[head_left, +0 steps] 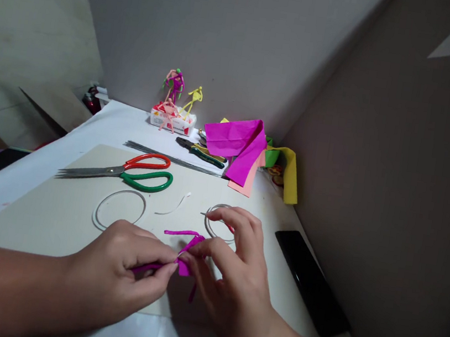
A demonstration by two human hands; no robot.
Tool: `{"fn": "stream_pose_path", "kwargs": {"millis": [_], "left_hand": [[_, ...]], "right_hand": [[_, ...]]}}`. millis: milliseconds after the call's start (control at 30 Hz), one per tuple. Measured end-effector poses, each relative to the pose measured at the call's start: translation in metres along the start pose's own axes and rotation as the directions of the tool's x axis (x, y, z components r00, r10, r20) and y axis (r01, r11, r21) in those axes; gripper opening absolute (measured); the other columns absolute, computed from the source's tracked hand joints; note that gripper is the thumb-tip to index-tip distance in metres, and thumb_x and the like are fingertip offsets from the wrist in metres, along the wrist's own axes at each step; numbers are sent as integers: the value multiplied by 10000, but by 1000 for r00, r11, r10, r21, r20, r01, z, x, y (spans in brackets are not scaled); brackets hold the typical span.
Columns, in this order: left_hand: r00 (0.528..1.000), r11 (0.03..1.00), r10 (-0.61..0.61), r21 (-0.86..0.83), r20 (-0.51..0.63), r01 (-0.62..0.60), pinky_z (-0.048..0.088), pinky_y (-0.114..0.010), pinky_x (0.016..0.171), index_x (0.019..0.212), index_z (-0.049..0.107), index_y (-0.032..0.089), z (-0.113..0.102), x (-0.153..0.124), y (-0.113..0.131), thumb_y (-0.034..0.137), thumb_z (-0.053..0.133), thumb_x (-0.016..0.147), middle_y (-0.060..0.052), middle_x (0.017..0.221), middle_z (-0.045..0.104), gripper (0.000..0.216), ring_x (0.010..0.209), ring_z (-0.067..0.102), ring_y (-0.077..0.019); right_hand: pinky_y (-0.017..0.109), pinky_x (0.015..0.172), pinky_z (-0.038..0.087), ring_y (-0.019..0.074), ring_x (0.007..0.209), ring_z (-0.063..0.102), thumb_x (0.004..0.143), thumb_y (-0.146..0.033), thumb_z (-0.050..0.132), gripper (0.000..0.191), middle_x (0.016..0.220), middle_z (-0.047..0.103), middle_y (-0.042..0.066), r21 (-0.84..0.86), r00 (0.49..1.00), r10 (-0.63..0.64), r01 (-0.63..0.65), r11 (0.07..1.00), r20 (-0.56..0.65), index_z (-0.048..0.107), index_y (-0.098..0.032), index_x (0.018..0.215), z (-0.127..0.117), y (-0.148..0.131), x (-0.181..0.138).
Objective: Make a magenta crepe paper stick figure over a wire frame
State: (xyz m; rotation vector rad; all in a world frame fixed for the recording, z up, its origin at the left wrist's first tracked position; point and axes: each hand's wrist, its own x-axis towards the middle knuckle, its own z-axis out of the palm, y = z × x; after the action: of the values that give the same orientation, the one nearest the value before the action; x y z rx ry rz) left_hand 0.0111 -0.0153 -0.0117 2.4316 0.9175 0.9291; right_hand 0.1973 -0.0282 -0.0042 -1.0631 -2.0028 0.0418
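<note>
My left hand (pixel 119 265) and my right hand (pixel 231 270) meet low in the middle of the view. Between their fingertips they pinch a magenta paper-wrapped wire piece (pixel 188 250), with arms sticking out to the left, the top and the bottom. Its centre is partly hidden by my fingers. A thin wire loop (pixel 220 222) lies under my right fingers, and a second loop (pixel 120 209) lies just beyond my left hand. Red-and-green handled scissors (pixel 124 171) rest farther up on a beige card sheet (pixel 55 211).
Beyond the card are a bundle of thin wires (pixel 171 158), pliers (pixel 202 153) and stacked coloured paper (pixel 232 141). Small wire figures (pixel 173 86) stand on a white box (pixel 173 122) at the back. A black phone (pixel 311 284) lies right, beside a wall (pixel 377 156).
</note>
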Motion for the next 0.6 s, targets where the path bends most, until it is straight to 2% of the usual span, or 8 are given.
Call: {"fn": "stream_pose_path", "kwargs": {"millis": [233, 433, 533, 600], "left_hand": [[999, 999, 40, -7, 22, -40, 284, -186, 436, 559, 565, 162, 2, -2, -3, 80, 513, 795, 61, 450, 424, 255, 422, 355, -56], [994, 994, 105, 10, -18, -105, 323, -182, 456, 611, 598, 168, 4, -1, -6, 81, 512, 804, 49, 468, 486, 228, 428, 412, -63], [992, 992, 123, 17, -15, -123, 346, -178, 462, 608, 600, 170, 2, 0, -4, 79, 506, 806, 38, 475, 521, 236, 431, 440, -67], [992, 992, 125, 21, -7, -125, 362, -173, 462, 583, 590, 171, 0, 2, -1, 82, 504, 803, 30, 480, 544, 252, 439, 463, -71]], "right_hand": [[518, 921, 396, 290, 1097, 444, 820, -101, 600, 117, 1193, 513, 122, -21, 995, 27, -26, 999, 92, 559, -167, 733, -1, 2, -2], [528, 916, 385, 293, 1093, 439, 805, -77, 596, 154, 1213, 527, 119, -29, 990, 53, -50, 998, 128, 503, -179, 737, -1, 0, -2], [514, 902, 377, 290, 1064, 467, 772, -112, 658, 210, 1183, 551, 113, -17, 993, 62, -60, 998, 100, 468, -192, 731, -2, 3, 0], [479, 889, 387, 273, 1037, 495, 737, -131, 711, 259, 1132, 575, 97, 53, 991, 97, -102, 993, 95, 463, -201, 757, -3, 6, 3]]}}
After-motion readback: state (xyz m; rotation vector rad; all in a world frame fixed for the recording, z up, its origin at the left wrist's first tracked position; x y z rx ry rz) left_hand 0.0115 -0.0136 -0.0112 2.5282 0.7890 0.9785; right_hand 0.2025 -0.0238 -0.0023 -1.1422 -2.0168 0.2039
